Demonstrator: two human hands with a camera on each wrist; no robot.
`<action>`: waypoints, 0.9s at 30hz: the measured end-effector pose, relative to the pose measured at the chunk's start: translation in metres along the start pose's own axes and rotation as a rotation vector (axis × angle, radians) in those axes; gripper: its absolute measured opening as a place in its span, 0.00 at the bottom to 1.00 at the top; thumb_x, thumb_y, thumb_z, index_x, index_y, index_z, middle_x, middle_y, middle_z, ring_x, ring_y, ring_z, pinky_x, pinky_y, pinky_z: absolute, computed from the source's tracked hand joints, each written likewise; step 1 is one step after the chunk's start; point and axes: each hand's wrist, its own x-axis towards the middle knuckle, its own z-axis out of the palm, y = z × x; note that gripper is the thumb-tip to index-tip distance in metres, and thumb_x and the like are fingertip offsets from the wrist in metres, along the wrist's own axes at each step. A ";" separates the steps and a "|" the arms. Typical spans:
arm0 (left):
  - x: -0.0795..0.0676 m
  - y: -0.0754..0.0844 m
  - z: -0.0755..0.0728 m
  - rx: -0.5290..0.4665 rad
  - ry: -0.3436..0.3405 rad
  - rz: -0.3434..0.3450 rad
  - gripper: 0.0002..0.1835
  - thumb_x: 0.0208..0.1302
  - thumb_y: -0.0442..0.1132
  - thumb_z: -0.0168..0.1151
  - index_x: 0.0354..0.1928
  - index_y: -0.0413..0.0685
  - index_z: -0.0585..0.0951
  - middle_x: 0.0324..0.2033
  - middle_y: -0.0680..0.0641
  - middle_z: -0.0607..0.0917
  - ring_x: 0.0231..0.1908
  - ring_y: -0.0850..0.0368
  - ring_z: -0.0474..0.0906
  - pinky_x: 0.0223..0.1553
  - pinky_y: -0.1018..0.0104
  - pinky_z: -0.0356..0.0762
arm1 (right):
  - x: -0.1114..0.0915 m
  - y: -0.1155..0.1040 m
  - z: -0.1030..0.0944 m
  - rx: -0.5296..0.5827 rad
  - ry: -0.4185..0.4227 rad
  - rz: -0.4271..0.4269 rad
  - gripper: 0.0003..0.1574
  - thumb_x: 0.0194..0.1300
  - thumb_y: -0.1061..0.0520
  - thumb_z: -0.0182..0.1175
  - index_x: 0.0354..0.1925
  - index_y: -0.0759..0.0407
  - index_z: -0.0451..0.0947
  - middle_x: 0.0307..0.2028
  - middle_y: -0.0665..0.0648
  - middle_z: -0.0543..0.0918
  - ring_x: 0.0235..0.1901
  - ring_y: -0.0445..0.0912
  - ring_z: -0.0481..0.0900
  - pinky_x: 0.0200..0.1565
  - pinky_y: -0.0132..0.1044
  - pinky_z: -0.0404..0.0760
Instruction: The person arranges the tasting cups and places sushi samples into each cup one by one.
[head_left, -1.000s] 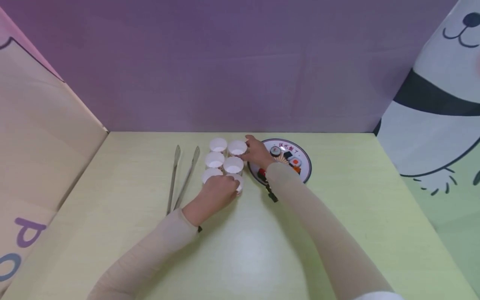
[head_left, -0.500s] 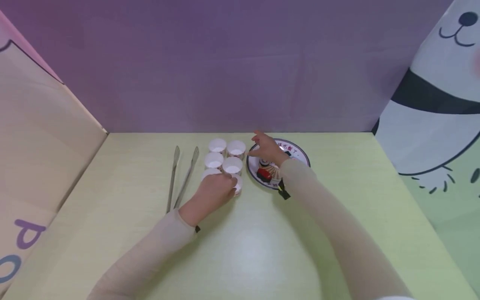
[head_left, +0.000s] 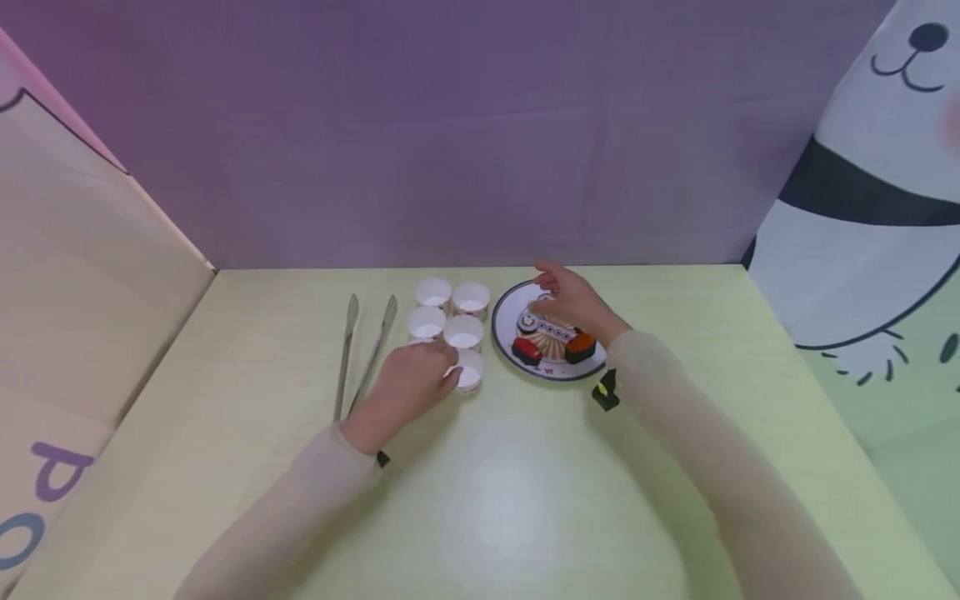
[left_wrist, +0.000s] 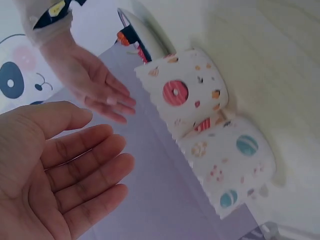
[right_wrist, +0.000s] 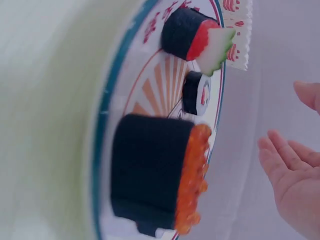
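A person's left hand (head_left: pixel 411 381), fingers loosely curved and gripping nothing, hovers by the nearest of the white printed paper cups (head_left: pixel 463 332), upright in two columns left of a round white blue-rimmed plate (head_left: pixel 507 321). The right hand (head_left: pixel 579 305), thumb spread from straightened fingers and likewise holding nothing, hangs over the plate's far right side. Black-wrapped sushi pieces (head_left: pixel 580 347), one topped with orange beads, sit on the plate, apparently spaced for easy reach. The cups' tight grouping seems meant to keep the worktop (head_left: pixel 495 517) orderly; slim silver metal tongs (head_left: pixel 345 354) lie farther left of the plate.
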 end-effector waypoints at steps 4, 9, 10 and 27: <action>-0.003 -0.009 -0.007 -0.023 0.031 -0.034 0.07 0.56 0.40 0.67 0.27 0.46 0.79 0.18 0.49 0.78 0.16 0.55 0.73 0.16 0.61 0.70 | -0.015 0.006 -0.009 0.032 0.054 -0.007 0.42 0.64 0.54 0.61 0.69 0.63 0.54 0.61 0.65 0.68 0.62 0.58 0.65 0.64 0.51 0.62; -0.010 -0.022 -0.013 -0.033 0.043 -0.082 0.07 0.56 0.40 0.66 0.25 0.47 0.80 0.17 0.51 0.76 0.15 0.58 0.68 0.15 0.63 0.67 | -0.034 0.013 -0.024 0.075 0.101 0.022 0.40 0.65 0.57 0.59 0.69 0.63 0.54 0.62 0.66 0.67 0.64 0.59 0.63 0.64 0.51 0.61; -0.012 -0.025 -0.014 -0.035 0.040 -0.092 0.07 0.57 0.40 0.66 0.26 0.47 0.80 0.17 0.52 0.75 0.15 0.59 0.67 0.15 0.64 0.66 | -0.037 0.016 -0.026 0.082 0.111 0.024 0.40 0.65 0.57 0.59 0.69 0.64 0.54 0.62 0.66 0.67 0.64 0.59 0.63 0.64 0.51 0.60; -0.047 -0.064 -0.022 -0.085 -0.058 -0.370 0.08 0.59 0.38 0.62 0.29 0.40 0.81 0.22 0.43 0.82 0.18 0.53 0.73 0.16 0.59 0.70 | -0.065 0.054 -0.034 0.129 0.256 0.173 0.36 0.66 0.58 0.57 0.67 0.67 0.56 0.64 0.70 0.65 0.63 0.63 0.63 0.61 0.53 0.65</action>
